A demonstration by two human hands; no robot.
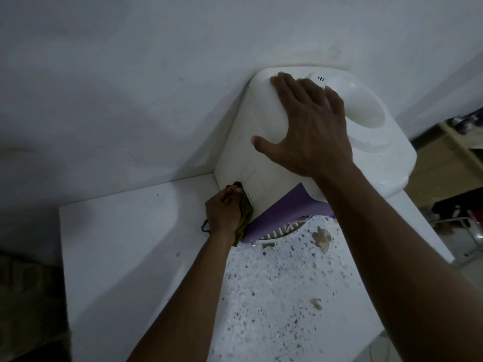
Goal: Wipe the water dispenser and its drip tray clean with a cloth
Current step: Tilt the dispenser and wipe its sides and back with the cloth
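Olive-green, the cloth (245,214) is bunched in the left hand (222,212). The fingers curl around it and press it against the low left side of the white water dispenser (251,145), close to where it meets the table (117,244). The right hand (311,126) lies flat on top of the dispenser, with fingers spread and straight, holding nothing. Probably it steadies the body so that it does not slide while the other hand rubs. The dispenser stands at the back of the table, against the wall (130,74). Under its purple front panel (282,207) the drip tray (279,232) shows its grille; whether it is clean cannot be told, as the picture is dim there.
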